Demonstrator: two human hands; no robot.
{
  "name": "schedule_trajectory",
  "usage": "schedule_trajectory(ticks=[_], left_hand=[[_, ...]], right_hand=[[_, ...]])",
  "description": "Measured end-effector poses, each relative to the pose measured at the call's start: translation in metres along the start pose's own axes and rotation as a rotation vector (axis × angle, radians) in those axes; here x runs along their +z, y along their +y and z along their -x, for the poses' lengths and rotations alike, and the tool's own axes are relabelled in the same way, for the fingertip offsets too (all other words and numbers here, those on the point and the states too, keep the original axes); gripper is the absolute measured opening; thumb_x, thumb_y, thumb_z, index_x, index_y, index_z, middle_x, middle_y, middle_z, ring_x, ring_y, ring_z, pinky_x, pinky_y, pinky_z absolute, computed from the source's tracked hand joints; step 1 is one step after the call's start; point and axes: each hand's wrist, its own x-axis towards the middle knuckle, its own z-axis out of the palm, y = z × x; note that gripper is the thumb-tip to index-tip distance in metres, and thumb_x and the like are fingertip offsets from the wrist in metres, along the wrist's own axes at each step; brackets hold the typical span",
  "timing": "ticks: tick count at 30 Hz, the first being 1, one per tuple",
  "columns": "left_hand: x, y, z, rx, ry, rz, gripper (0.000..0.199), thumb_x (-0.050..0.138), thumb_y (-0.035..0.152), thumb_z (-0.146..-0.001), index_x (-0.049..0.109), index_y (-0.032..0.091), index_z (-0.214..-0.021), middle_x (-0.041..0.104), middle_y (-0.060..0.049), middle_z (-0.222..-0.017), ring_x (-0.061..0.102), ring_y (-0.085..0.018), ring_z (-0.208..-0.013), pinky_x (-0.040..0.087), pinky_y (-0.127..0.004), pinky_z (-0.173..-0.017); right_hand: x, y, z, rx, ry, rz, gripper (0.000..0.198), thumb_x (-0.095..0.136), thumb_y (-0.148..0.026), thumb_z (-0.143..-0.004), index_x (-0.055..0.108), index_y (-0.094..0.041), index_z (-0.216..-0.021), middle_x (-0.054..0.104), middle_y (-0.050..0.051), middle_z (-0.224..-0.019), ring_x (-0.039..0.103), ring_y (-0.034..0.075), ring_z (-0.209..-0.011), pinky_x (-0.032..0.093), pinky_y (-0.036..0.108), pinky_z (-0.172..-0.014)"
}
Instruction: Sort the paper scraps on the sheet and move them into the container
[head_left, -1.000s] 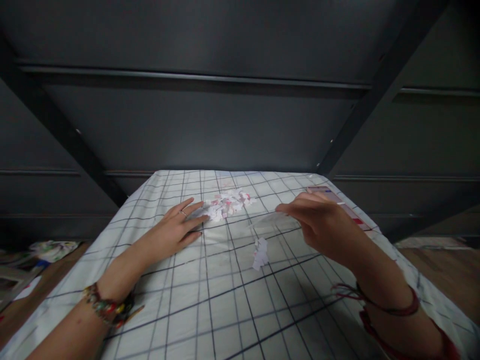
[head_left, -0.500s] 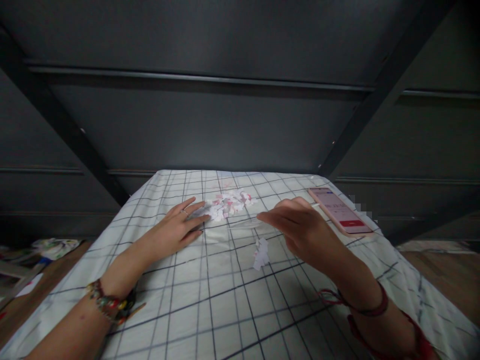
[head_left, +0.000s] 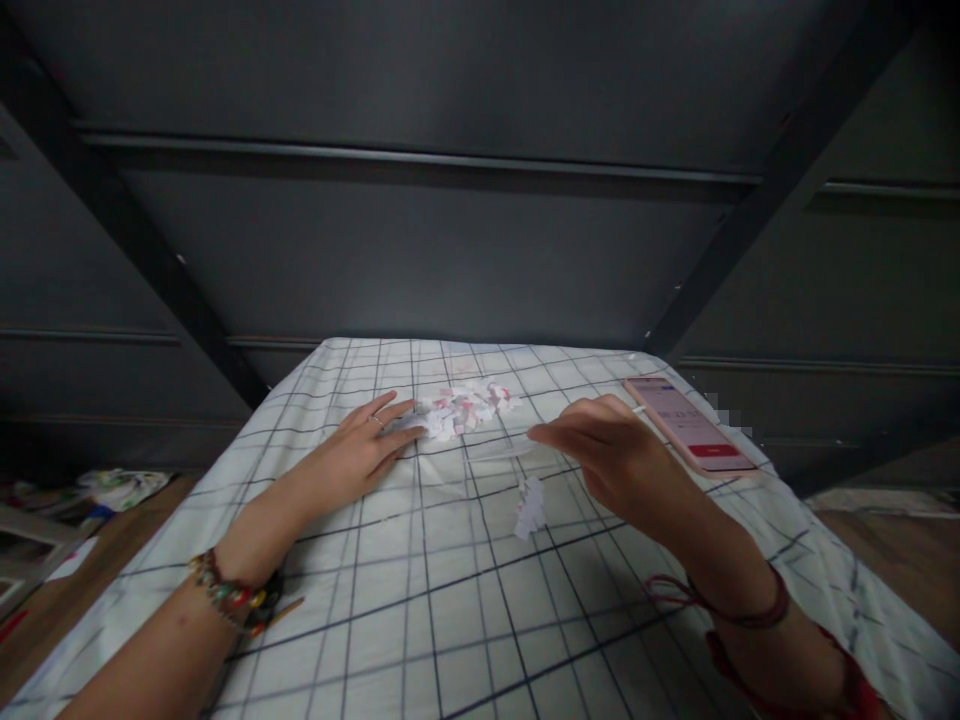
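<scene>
A loose pile of torn paper scraps [head_left: 469, 408], white with pink bits, lies on the checked cloth. My left hand [head_left: 367, 440] rests at the pile's left side with its fingers spread, the fingertips touching the nearest scraps. My right hand [head_left: 600, 440] is closed in a pinch to the right of the pile. From its fingertips a thin see-through strip [head_left: 499, 448] points left along the pile's near edge; its kind is unclear. A small white tip shows behind the knuckles. Below the strip lies a smaller clump of white paper scraps [head_left: 530, 507], apart from both hands.
A phone [head_left: 690, 425] in a pink case, screen lit, lies at the table's right edge. The white checked tablecloth [head_left: 390, 620] covers the table, which ends against a dark panelled wall [head_left: 442, 250]. Blurred household items [head_left: 120, 490] lie low at the left.
The whole view has shifted slightly, so everything sits a little farther right. My left fingers are drawn a bit closer together at the pile; my right hand keeps its pinch.
</scene>
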Motion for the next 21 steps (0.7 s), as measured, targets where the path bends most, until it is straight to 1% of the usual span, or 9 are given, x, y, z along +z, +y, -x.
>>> schedule_trajectory(ticks=[3, 5, 7, 10, 12, 16, 21], left_hand=[[-0.002, 0.000, 0.001, -0.009, -0.027, -0.009, 0.039, 0.038, 0.012, -0.089, 0.053, 0.023, -0.123, 0.042, -0.007, -0.138, 0.025, -0.029, -0.133, 0.034, -0.050, -0.102], [-0.004, 0.000, 0.002, -0.018, -0.047, -0.011, 0.041, 0.038, 0.011, -0.088, 0.052, 0.022, -0.124, 0.040, -0.008, -0.139, 0.023, -0.029, -0.134, 0.033, -0.051, -0.102], [-0.005, 0.000, 0.003, -0.026, -0.061, -0.013, 0.041, 0.037, 0.010, -0.088, 0.051, 0.022, -0.125, 0.040, -0.009, -0.140, 0.022, -0.029, -0.134, 0.033, -0.051, -0.103], [-0.004, 0.000, 0.003, -0.045, -0.064, -0.017, 0.040, 0.038, 0.013, -0.089, 0.051, 0.023, -0.125, 0.041, -0.007, -0.139, 0.023, -0.028, -0.134, 0.031, -0.050, -0.104], [-0.003, -0.001, 0.003, -0.066, -0.060, -0.022, 0.038, 0.037, 0.015, -0.091, 0.051, 0.023, -0.125, 0.042, -0.008, -0.138, 0.023, -0.028, -0.134, 0.030, -0.050, -0.104], [-0.001, -0.001, 0.003, -0.122, -0.056, -0.040, 0.036, 0.036, 0.019, -0.092, 0.052, 0.020, -0.125, 0.042, -0.012, -0.137, 0.025, -0.030, -0.133, 0.030, -0.051, -0.103], [-0.001, -0.002, 0.004, -0.146, -0.071, -0.067, 0.036, 0.037, 0.023, -0.092, 0.051, 0.019, -0.125, 0.043, -0.012, -0.136, 0.028, -0.031, -0.131, 0.034, -0.050, -0.101]], right_hand=[[-0.001, -0.006, -0.002, -0.042, -0.058, -0.070, 0.041, 0.034, 0.008, -0.073, 0.063, -0.016, -0.090, 0.063, 0.002, -0.073, 0.052, 0.015, -0.070, 0.041, 0.031, -0.065], [-0.003, -0.011, -0.004, -0.060, -0.058, -0.109, 0.039, 0.035, 0.007, -0.075, 0.063, -0.016, -0.090, 0.064, 0.003, -0.075, 0.053, 0.015, -0.072, 0.042, 0.031, -0.068], [-0.002, -0.013, -0.006, -0.066, -0.013, -0.100, 0.037, 0.035, 0.005, -0.077, 0.062, -0.016, -0.091, 0.065, 0.003, -0.077, 0.054, 0.015, -0.073, 0.042, 0.031, -0.069], [0.005, -0.011, -0.006, -0.045, 0.080, -0.012, 0.037, 0.034, 0.005, -0.079, 0.060, -0.016, -0.095, 0.065, 0.003, -0.079, 0.053, 0.015, -0.072, 0.041, 0.031, -0.067], [0.013, -0.009, -0.006, -0.014, 0.098, 0.055, 0.037, 0.034, 0.005, -0.079, 0.059, -0.015, -0.098, 0.066, 0.004, -0.082, 0.052, 0.015, -0.072, 0.040, 0.031, -0.066], [0.026, -0.008, -0.008, 0.012, 0.049, 0.140, 0.039, 0.035, 0.006, -0.078, 0.058, -0.015, -0.101, 0.067, 0.003, -0.085, 0.052, 0.016, -0.073, 0.037, 0.031, -0.064], [0.029, -0.013, -0.012, -0.005, -0.025, 0.176, 0.040, 0.038, 0.008, -0.074, 0.058, -0.015, -0.101, 0.064, 0.000, -0.075, 0.049, 0.015, -0.071, 0.032, 0.031, -0.063]])
